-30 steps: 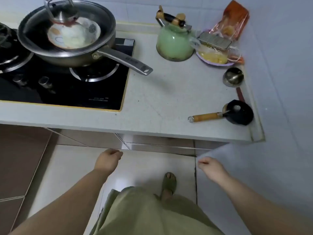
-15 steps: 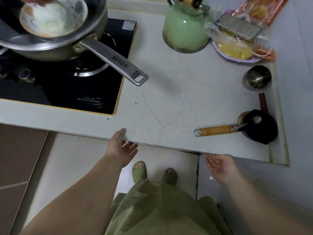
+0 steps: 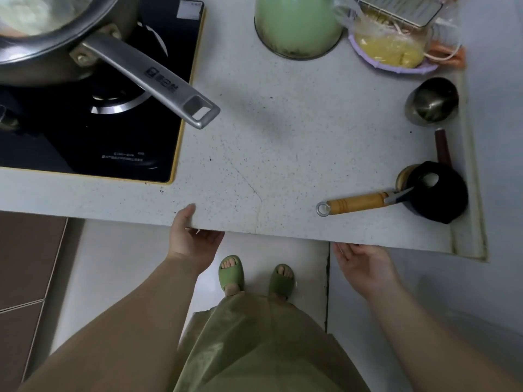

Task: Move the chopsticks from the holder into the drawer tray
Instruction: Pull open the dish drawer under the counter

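No chopsticks, holder or drawer tray show in the head view. My left hand [image 3: 190,241] is at the front edge of the speckled white counter [image 3: 283,154], thumb on top of the edge and fingers reaching underneath, where they are hidden. My right hand [image 3: 360,263] is palm up just below the same edge farther right, its fingertips hidden under the counter. Neither hand holds any object that I can see.
A steel pan's handle [image 3: 158,83] juts over the counter from the black gas hob [image 3: 93,131]. A green kettle [image 3: 297,24], a purple plate of food [image 3: 393,52], a steel cup [image 3: 431,100] and a wooden-handled tool [image 3: 356,203] against a black lid [image 3: 437,190] stand at the right.
I have leaned closer over the counter. Both hands rose from mid-air, opened, and now reach under the counter's front edge.
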